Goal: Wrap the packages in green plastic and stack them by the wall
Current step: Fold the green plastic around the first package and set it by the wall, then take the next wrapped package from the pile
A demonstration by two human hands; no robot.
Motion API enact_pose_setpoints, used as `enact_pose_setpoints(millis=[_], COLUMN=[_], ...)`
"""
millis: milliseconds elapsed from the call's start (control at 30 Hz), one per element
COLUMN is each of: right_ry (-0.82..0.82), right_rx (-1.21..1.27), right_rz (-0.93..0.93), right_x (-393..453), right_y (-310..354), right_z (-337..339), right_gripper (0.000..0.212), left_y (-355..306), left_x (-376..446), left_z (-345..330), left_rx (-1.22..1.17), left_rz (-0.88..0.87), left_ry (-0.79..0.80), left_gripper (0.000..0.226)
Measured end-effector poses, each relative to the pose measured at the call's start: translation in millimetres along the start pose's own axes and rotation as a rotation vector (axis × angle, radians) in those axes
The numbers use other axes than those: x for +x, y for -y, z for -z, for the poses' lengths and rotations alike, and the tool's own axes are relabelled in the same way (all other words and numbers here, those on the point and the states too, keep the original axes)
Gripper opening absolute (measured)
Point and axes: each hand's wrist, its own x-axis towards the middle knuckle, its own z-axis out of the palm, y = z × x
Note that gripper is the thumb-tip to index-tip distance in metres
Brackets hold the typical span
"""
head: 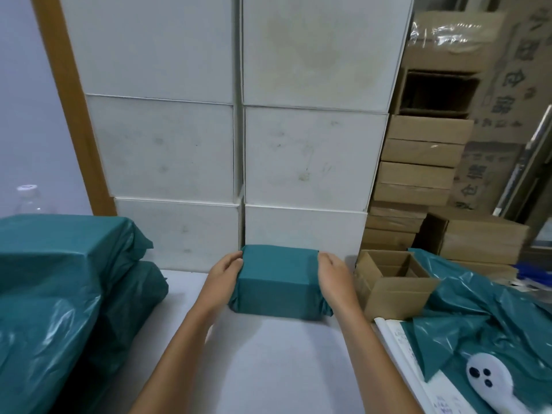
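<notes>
A green-wrapped package (280,282) sits on the white counter (268,369), clasped at both ends; the left hand (224,279) presses its left end and the right hand (336,279) its right end, the fingers (236,258) of each curled against the plastic, closed on the package rather than spread free. Just beyond the fingertips rise stacked white boxes (310,156), and the package's far edge lies close to the lowest of them, whether touching I cannot tell. The wrap looks finished, its ends tucked under, so the step in hand seems to be the placing by the wall, not the wrapping. To the left of the left hand stand two larger green-wrapped packages (59,288), one on the other; to the right of the right hand is an open cardboard box (391,288), then loose green plastic (490,318). The next move likely calls for sliding the package squarely back, letting go both ends evenly so the tucked folds stay shut; then reaching right for fresh plastic.
</notes>
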Motion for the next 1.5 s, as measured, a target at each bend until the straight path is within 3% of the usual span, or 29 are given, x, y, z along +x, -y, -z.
enact_pose_setpoints(millis=[167,300,433,567,667,733,833,900,1000,1200,1367,1500], right_ry=[-0.102,-0.148,0.079,0.297,0.398,0.444,0.472,0.488,0.489,0.471,0.347,0.221], right_rx=[-0.144,-0.063,0.105,0.16,0.194,0.232,0.234,0.214,0.205,0.273,0.258,0.274], right_rz=[0.13,0.3,0.385,0.349,0.28,0.24,0.179,0.179,0.179,0.18,0.262,0.293], right_x=[-36,-81,-138,-186,-208,-218,-224,-217,-203,-190,-210,-198], right_y=[18,54,98,131,150,159,168,165,158,156,168,148], right_z=[5,-20,-66,-111,-140,-157,-181,-201,-215,-210,-129,-61], right_gripper=[0.051,0.051,0.045,0.05,0.053,0.049,0.047,0.056,0.068,0.077,0.058,0.058], left_y=[-37,-79,-126,-149,-141,-126,-100,-86,-86,-100,-125,-145], left_x=[-38,-74,-107,-134,-142,-143,-143,-140,-142,-146,-155,-164], left_z=[8,45,108,188,250,286,318,324,312,301,254,192], left_rx=[0.102,0.136,0.148,0.243,0.348,0.409,0.462,0.415,0.348,0.315,0.284,0.276], left_rz=[-0.004,-0.184,-0.348,-0.401,-0.342,-0.208,0.043,0.092,0.05,-0.029,-0.129,-0.198], left_ry=[-0.085,-0.185,-0.282,-0.454,-0.638,-0.697,-0.651,-0.566,-0.481,-0.463,-0.407,-0.319], left_gripper=[0.053,0.049,0.046,0.042,0.043,0.046,0.054,0.054,0.045,0.046,0.046,0.048])
